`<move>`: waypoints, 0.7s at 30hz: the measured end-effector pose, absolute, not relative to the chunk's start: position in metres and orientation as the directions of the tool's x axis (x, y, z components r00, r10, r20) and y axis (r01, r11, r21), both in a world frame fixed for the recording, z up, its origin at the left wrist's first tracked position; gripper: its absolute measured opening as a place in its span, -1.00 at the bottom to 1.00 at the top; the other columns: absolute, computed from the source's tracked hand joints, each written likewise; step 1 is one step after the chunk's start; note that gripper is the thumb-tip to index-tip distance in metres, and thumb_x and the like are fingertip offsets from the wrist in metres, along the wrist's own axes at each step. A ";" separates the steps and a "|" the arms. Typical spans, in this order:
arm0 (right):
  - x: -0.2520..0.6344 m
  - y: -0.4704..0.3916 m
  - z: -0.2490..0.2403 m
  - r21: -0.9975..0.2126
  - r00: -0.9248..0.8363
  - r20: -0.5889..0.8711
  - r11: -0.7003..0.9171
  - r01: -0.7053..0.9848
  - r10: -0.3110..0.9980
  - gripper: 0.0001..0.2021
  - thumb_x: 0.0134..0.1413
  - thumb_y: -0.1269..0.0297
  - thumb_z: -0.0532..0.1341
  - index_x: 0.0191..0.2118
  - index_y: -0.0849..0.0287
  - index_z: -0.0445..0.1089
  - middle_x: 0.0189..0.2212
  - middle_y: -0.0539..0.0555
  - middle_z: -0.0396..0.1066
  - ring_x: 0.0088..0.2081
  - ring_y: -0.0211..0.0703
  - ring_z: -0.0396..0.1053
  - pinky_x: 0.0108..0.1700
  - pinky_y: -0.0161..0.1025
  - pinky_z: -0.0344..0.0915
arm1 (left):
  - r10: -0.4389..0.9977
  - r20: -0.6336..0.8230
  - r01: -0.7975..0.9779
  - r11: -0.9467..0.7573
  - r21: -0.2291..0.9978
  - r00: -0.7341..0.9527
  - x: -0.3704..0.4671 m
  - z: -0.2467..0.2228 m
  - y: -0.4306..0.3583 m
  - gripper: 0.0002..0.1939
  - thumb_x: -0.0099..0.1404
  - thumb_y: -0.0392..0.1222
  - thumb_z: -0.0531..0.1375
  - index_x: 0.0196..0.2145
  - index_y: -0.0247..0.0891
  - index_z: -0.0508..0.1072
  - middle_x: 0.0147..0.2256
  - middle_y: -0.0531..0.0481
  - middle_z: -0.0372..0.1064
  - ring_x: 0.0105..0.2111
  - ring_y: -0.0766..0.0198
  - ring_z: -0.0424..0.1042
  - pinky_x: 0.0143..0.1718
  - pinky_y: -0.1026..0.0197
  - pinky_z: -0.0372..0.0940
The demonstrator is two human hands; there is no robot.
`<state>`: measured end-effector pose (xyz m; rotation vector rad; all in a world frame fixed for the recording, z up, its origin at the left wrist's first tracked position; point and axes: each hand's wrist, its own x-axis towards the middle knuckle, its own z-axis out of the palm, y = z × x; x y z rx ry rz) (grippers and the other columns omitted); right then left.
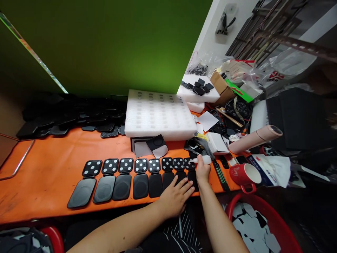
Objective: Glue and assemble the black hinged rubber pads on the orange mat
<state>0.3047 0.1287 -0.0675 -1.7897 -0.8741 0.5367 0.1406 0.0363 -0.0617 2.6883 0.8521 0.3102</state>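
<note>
In the right hand, a white, narrow-tipped plastic bottle

An orange-covered table is used as the work surface. Along its near edge, black two-panel units are laid side by side in a row, with white-dotted panels placed on the far side. Behind the row, a white foam block is set down; to its left, black pieces are piled. On the right, a red mug and a pink bottle are positioned.
</note>
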 end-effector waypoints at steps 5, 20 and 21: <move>0.309 0.126 -0.068 -0.943 0.688 0.043 -0.197 0.267 0.725 -0.52 -0.10 -0.14 0.15 -0.48 0.29 0.40 -0.50 0.18 0.46 -0.40 -0.03 0.38 -0.33 -0.21 0.23 | 0.590 0.110 0.525 -0.776 0.349 0.800 0.140 -0.060 0.037 -0.41 0.32 -0.04 -0.04 0.25 -0.27 -0.01 0.27 -0.06 -0.08 0.24 0.06 -0.09 0.21 -0.14 -0.22; 0.308 0.115 -0.061 -0.893 0.639 0.076 -0.233 0.386 0.766 -0.49 -0.12 -0.19 0.14 -0.53 0.26 0.39 -0.51 0.22 0.48 -0.40 0.01 0.40 -0.35 -0.21 0.23 | 0.596 0.107 0.531 -0.772 0.350 0.796 0.142 -0.060 0.038 -0.41 0.32 -0.06 -0.04 0.26 -0.27 -0.01 0.27 -0.07 -0.05 0.24 0.05 -0.09 0.20 -0.12 -0.19; 0.309 0.115 -0.062 -0.893 0.648 0.078 -0.235 0.383 0.757 -0.50 -0.11 -0.19 0.14 -0.52 0.26 0.39 -0.50 0.22 0.48 -0.40 0.01 0.40 -0.35 -0.20 0.23 | 0.598 0.108 0.532 -0.771 0.351 0.794 0.142 -0.060 0.038 -0.42 0.33 -0.06 -0.05 0.26 -0.27 -0.02 0.27 -0.07 -0.06 0.24 0.05 -0.09 0.20 -0.11 -0.19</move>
